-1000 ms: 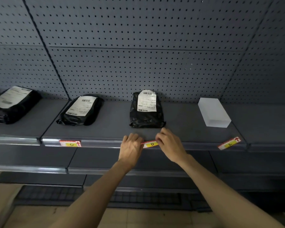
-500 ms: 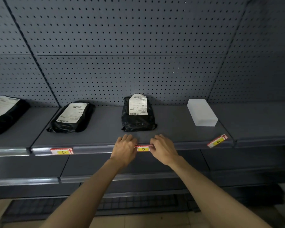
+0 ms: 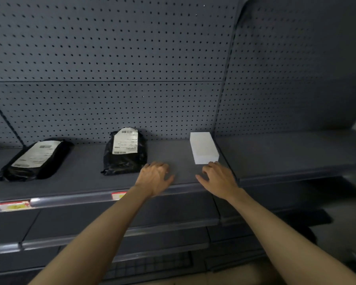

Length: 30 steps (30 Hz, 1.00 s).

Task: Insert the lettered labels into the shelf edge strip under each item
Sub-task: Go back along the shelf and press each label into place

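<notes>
Both hands hover over the front of the shelf (image 3: 179,161), and neither has hold of anything that shows. The left hand (image 3: 154,177) is spread, fingers (image 3: 160,166) loosely splayed above the shelf surface, just right of the middle black parcel (image 3: 124,159). The right hand (image 3: 219,177) is likewise spread, its fingertips just short of the white box (image 3: 203,148). The next label, by my judgement, belongs under that white box, yet no loose label is visible there; if one lies near the edge, the right hand covers it. To do this step well, the label should be taken by its ends between thumb and forefinger, one long edge tucked into the lower lip of the shelf edge strip (image 3: 70,199), bowed slightly, then snapped under the upper lip and slid until centred below the box. Two labels already sit in the strip: one (image 3: 118,196), red and yellow, below and left of the left wrist, partly hidden by the forearm, and another (image 3: 14,206) far to the left under the leftmost visible parcel (image 3: 37,159). Their letters are blurred and cannot be read. The parcels carry white shipping slips with barcodes, the print too small to make out; the white box shows no writing.
</notes>
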{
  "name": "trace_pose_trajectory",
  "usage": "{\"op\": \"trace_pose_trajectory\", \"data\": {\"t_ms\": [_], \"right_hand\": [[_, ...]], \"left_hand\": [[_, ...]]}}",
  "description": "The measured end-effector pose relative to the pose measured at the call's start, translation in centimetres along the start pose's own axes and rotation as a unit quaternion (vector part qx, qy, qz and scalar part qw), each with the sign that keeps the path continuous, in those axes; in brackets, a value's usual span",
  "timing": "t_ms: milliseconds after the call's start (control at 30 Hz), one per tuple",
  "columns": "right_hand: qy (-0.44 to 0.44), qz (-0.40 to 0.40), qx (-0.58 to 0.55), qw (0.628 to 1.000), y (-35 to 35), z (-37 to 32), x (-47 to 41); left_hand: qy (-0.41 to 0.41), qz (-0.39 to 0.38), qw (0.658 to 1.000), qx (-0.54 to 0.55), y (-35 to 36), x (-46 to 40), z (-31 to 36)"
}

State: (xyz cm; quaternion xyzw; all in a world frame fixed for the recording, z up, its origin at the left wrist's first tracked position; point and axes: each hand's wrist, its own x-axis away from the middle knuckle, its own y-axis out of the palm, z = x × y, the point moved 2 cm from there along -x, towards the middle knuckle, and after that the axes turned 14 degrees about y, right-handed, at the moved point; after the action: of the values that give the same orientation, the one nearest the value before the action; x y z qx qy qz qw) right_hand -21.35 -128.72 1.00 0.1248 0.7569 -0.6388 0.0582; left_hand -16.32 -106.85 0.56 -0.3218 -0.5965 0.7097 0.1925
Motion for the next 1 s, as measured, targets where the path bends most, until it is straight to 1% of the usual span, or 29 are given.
{"op": "trace_pose_trajectory", "data": {"t_ms": [167, 333, 433, 533, 667, 800, 867, 1000], "right_hand": [[0.005, -0.008, -0.002, 1.000, -0.8, 7.2, -0.6], [-0.012, -0.031, -0.019, 0.999, 0.5, 11.0, -0.9], [-0.035, -0.041, -0.039, 0.998, 1.5, 11.6, -1.2], [-0.063, -0.047, -0.069, 0.995, 2.3, 11.3, -1.4], [-0.081, -0.019, -0.100, 0.991, 2.6, 10.8, -1.3], [-0.095, -0.005, -0.113, 0.989, 2.3, 10.6, -1.0], [-0.093, -0.010, -0.110, 0.990, 2.2, 10.8, -0.9], [-0.093, -0.010, -0.091, 0.992, 2.3, 11.5, -0.6]], "left_hand": [[0.006, -0.007, 1.000, 0.002, 2.9, -4.5, 6.6], [-0.002, -0.017, 1.000, 0.006, 5.7, -7.1, 10.9], [-0.027, -0.023, 0.999, -0.001, 7.0, -7.7, 11.9], [-0.052, -0.009, 0.998, -0.026, 7.9, -7.7, 12.2], [-0.062, 0.011, 0.997, -0.035, 9.1, -7.2, 12.6], [-0.107, 0.051, 0.993, -0.005, 9.5, -7.0, 13.0], [-0.102, 0.060, 0.993, -0.003, 9.4, -7.0, 13.1], [-0.067, 0.061, 0.995, -0.035, 9.2, -7.0, 13.1]]}}
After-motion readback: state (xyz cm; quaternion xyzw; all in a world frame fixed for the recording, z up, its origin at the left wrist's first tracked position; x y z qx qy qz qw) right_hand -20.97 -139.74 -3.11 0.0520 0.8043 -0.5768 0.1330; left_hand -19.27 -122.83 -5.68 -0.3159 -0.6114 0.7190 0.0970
